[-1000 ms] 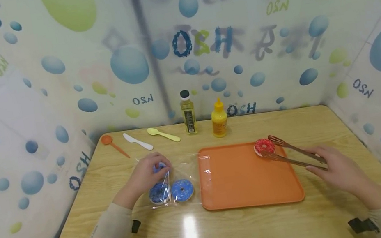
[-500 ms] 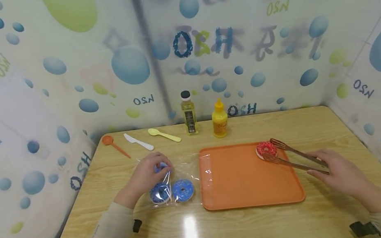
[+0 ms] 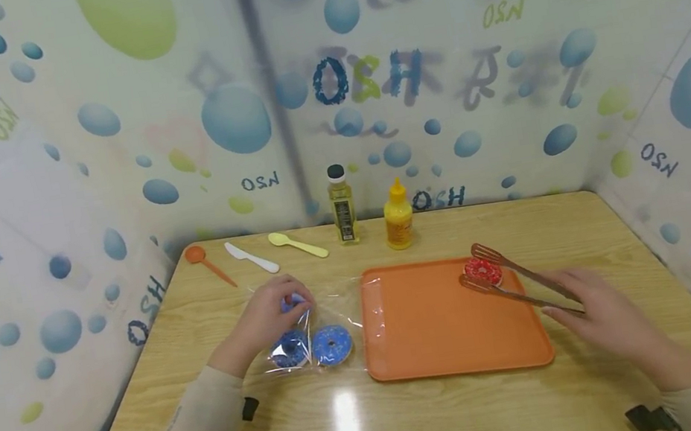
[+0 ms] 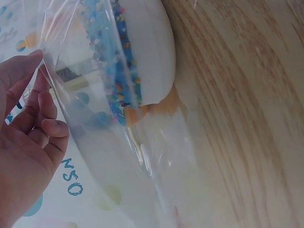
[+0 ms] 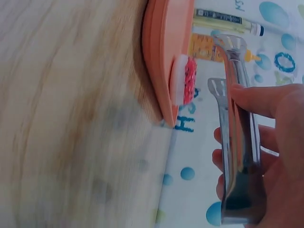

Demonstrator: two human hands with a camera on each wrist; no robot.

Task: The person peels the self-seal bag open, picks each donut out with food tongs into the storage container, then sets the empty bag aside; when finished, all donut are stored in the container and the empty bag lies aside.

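My left hand [image 3: 266, 315] pinches the edge of a clear plastic bag [image 4: 78, 123] between thumb and fingertips. Inside the bag are a blue sprinkled donut [image 3: 332, 346], a darker blue donut [image 3: 289, 349] and a third blue donut [image 3: 294, 302] partly hidden by the hand. My right hand [image 3: 602, 318] grips brown metal tongs [image 5: 244, 142], their slotted ends spread apart. A red sprinkled donut [image 5: 187, 80] lies on the orange tray [image 3: 431, 330] near its far right corner. In the right wrist view the tong ends hang above this donut, not touching it.
Along the back of the table [image 3: 420, 430] lie an orange spoon [image 3: 209, 263], a white knife [image 3: 252, 257] and a yellow spoon [image 3: 298, 244]. Next to them stand an oil bottle [image 3: 342, 208] and a yellow squeeze bottle [image 3: 399, 222]. Patterned walls enclose the table.
The tongs have shifted left and the ends have come off the red donut's right side to a place above it. My left hand and the bag stay almost where they were.
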